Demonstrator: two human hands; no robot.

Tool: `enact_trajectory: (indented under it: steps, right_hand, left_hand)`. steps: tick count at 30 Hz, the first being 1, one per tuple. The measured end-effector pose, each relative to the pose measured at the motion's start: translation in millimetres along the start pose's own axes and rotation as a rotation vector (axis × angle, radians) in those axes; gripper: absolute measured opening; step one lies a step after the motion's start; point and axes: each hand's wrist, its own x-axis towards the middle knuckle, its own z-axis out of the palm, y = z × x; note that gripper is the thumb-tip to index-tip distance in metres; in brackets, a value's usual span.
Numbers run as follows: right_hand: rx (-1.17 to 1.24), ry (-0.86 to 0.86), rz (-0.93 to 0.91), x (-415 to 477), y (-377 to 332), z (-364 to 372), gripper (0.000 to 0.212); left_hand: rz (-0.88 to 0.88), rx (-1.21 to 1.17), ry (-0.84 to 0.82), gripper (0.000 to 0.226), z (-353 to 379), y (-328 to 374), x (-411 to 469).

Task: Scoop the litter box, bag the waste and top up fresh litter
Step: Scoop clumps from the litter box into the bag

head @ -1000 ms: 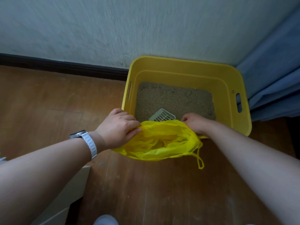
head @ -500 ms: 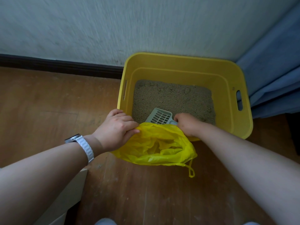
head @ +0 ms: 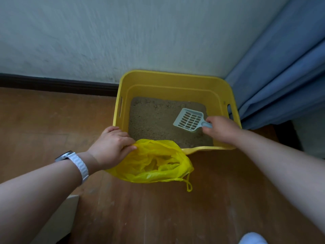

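Right grip (head: pixel 221 131) was closed round the handle of the pale blue scoop (head: pixel 189 119). The handle was mostly hidden in the fingers. The slotted head showed over the litter (head: pixel 154 120), toward the right side of the yellow litter box (head: pixel 168 74); could not tell if it touched the litter. Left grip (head: pixel 112 147) pinched the rim of the yellow bag (head: pixel 154 164), mouth held open at the box's near edge. The bag covered part of that edge, and its contents were lost in the folds. Its drawstring loop (head: pixel 189 186) lay on the wood floor (head: pixel 52 120). The box's far side sat close to the wall (head: pixel 123 32), its right side just beside the blue curtain (head: pixel 281 76). Bare floor lay to the left and in front. A white object (head: pixel 58 217) at lower left and a pale shape (head: pixel 253 238) at the bottom edge were both cut off and unidentifiable.
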Motion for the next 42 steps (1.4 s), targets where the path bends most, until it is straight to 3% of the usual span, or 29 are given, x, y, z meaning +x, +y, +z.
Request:
enact_trajectory:
  steps: [11,22,27,31,42]
  right_hand:
    - [-0.221,-0.015,0.053,55.7,35.9,-13.2,0.026]
    - [-0.353,-0.099,0.057,109.4,37.2,-11.1,0.030]
    - [-0.284,-0.093,0.022,130.6,30.6,1.5,0.035]
    - [-0.131,-0.109,-0.047,142.2,10.6,8.1,0.039]
    - [-0.051,-0.060,-0.187,168.3,-45.9,20.8,0.027]
  left_hand:
    - [-0.059,-0.075,-0.115,0.067,0.4,-4.7,1.4]
    - [-0.069,-0.017,-0.016,0.046,13.4,-1.7,-2.3]
    - [-0.084,0.019,-0.022,0.046,16.4,0.0,0.6]
    - [-0.084,0.034,-0.009,0.032,17.0,1.9,0.5]
    - [-0.052,0.054,-0.049,0.025,13.2,3.1,-0.3]
